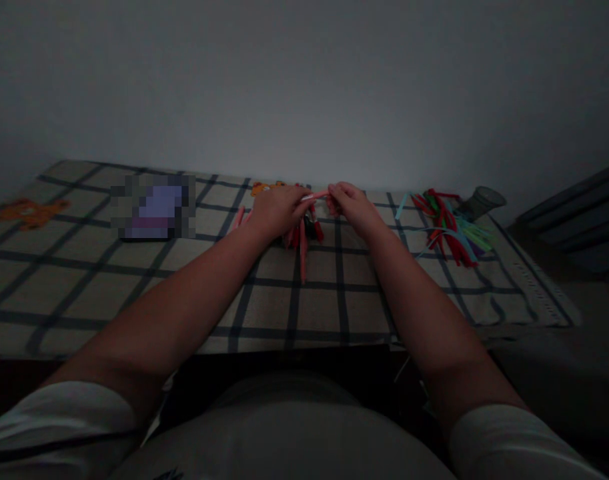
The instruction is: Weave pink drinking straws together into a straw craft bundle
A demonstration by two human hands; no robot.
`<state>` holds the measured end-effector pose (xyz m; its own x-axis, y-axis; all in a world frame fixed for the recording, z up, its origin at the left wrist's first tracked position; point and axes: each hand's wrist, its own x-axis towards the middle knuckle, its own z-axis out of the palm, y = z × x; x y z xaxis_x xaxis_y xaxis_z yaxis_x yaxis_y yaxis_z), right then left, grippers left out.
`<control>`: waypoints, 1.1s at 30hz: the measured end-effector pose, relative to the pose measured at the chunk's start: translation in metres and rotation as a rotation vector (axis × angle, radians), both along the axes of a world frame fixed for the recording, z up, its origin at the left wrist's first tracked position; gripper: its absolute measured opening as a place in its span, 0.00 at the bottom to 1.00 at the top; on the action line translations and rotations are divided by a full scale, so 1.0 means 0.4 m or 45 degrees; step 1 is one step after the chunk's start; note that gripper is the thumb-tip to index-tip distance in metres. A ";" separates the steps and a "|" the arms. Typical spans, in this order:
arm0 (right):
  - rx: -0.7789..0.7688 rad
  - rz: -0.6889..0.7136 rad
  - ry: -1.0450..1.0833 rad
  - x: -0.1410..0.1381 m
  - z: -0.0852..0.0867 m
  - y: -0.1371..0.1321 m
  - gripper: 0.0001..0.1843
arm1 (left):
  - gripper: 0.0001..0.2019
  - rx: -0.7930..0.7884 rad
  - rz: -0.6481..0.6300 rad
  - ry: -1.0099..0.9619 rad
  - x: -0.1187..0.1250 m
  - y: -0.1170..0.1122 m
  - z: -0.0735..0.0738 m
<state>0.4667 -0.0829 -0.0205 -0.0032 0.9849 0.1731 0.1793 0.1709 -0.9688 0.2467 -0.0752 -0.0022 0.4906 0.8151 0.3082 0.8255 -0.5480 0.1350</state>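
A thin pink strip (320,195) is stretched between my two hands above the table. My left hand (279,208) is closed, its thumb and fingertips pinching the strip's left end. The fingers of my right hand (351,201) are bent around the strip's other end, and a bit of pink hangs below them. Under and beside my left hand lies a loose pile of red, pink and dark strips (303,250), partly covered by that hand. The dim light hides what exactly the strips are made of.
A checked cloth (294,313) covers the table against the wall. On the right lie a multicoloured strip bundle (447,230) and a clear glass (484,200). A blurred purple-screened device (159,210) and an orange bear-shaped piece (31,212) lie left; another orange piece (264,189) sits behind my left hand.
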 end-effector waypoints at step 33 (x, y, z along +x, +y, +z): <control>0.066 -0.033 0.098 0.005 -0.010 0.009 0.08 | 0.27 -0.010 0.031 -0.064 0.000 0.009 -0.012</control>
